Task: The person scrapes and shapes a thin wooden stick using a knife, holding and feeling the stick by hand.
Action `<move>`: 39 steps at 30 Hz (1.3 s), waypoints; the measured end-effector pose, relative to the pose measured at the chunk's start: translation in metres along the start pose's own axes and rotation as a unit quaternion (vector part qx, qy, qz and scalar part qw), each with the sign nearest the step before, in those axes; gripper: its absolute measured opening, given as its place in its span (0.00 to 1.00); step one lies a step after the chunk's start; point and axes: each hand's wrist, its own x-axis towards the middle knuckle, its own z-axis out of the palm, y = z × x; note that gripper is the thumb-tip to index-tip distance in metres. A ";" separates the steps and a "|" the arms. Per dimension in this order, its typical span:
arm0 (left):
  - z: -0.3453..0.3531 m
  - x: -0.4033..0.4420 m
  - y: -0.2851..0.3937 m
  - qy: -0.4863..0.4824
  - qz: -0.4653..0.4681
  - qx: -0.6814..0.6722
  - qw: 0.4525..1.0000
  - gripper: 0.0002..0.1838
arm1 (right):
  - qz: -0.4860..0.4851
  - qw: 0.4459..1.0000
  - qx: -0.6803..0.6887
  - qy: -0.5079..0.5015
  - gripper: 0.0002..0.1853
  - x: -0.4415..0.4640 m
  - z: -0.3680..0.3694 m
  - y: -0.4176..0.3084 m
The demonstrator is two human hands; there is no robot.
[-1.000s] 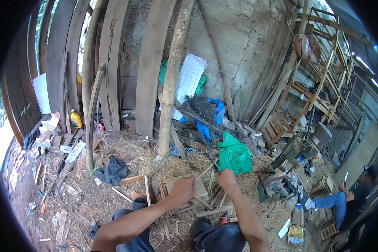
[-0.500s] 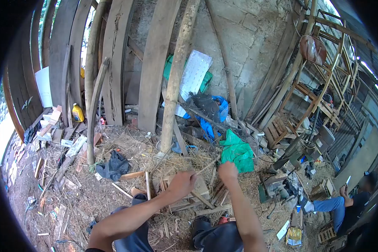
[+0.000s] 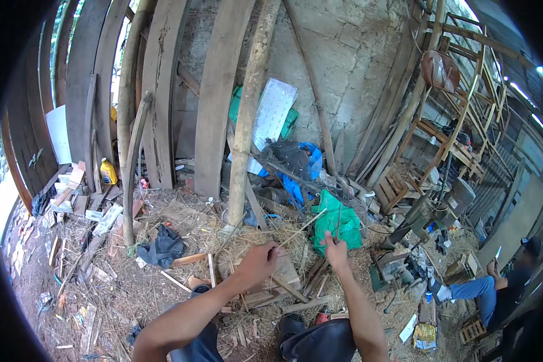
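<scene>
My left hand [image 3: 259, 265] is closed round one end of a thin pale wooden stick [image 3: 301, 229], which slants up and to the right. In my right hand [image 3: 335, 250] is a slim dark blade-like tool [image 3: 338, 221] pointing upward; its exact kind is unclear. The tool and the stick stand apart, with the tool to the right of the stick's far end. Behind both lies a crumpled green plastic sheet [image 3: 346, 232]. Below my hands are wooden boards [image 3: 288, 270] on the straw-covered ground.
A bamboo post [image 3: 245, 145] stands ahead, and a black cloth [image 3: 163, 246] lies to the left. On the right are a metal machine [image 3: 417, 220] and a wooden frame [image 3: 458, 130]. A seated person [image 3: 507, 286] is at the far right. Wood scraps litter the ground.
My right hand has turned so the dark tool points upward, clear of the stick. The stick's far end now shows beyond my left hand. The view has shifted slightly.
</scene>
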 end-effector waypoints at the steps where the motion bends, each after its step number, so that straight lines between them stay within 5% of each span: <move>1: 0.001 0.001 0.000 -0.006 -0.013 0.007 1.000 0.06 | 0.033 0.992 0.115 -0.028 0.21 -0.017 0.004 -0.034; 8: 0.015 -0.002 -0.004 -0.045 -0.016 -0.026 0.999 0.10 | -0.047 0.956 0.256 -0.139 0.08 -0.038 0.036 -0.068; 13: 0.013 0.004 -0.009 -0.024 -0.057 -0.105 0.993 0.10 | -0.076 0.964 0.178 -0.182 0.15 -0.047 0.040 -0.075; 15: 0.016 0.006 -0.017 -0.022 -0.079 -0.120 0.989 0.10 | -0.184 0.966 -0.149 -0.107 0.17 -0.042 0.040 -0.066; 18: 0.022 0.006 -0.017 0.018 -0.019 -0.130 0.991 0.13 | -0.298 0.892 -0.334 -0.067 0.14 -0.053 0.047 -0.056; 20: 0.022 0.002 -0.008 -0.007 -0.092 -0.146 0.985 0.13 | -0.270 0.900 -0.340 -0.052 0.13 -0.051 0.048 -0.058; 24: 0.022 -0.004 -0.001 0.008 -0.077 -0.149 0.986 0.10 | -0.197 0.898 -0.392 0.034 0.13 -0.017 0.044 -0.022; 26: 0.015 -0.013 0.018 -0.050 -0.122 -0.138 0.982 0.10 | -0.039 0.919 -0.386 0.070 0.15 -0.008 0.017 -0.028; 29: 0.018 -0.012 0.013 -0.021 -0.019 -0.118 0.993 0.10 | -0.014 0.932 -0.344 0.113 0.16 -0.014 -0.001 -0.014; 36: 0.019 0.001 -0.025 -0.004 -0.076 -0.086 0.993 0.11 | -0.090 0.975 -0.193 0.071 0.16 -0.033 0.017 -0.041; 39: 0.022 0.005 -0.017 0.007 -0.082 -0.052 0.995 0.10 | -0.223 0.948 -0.224 -0.036 0.13 -0.048 0.038 -0.053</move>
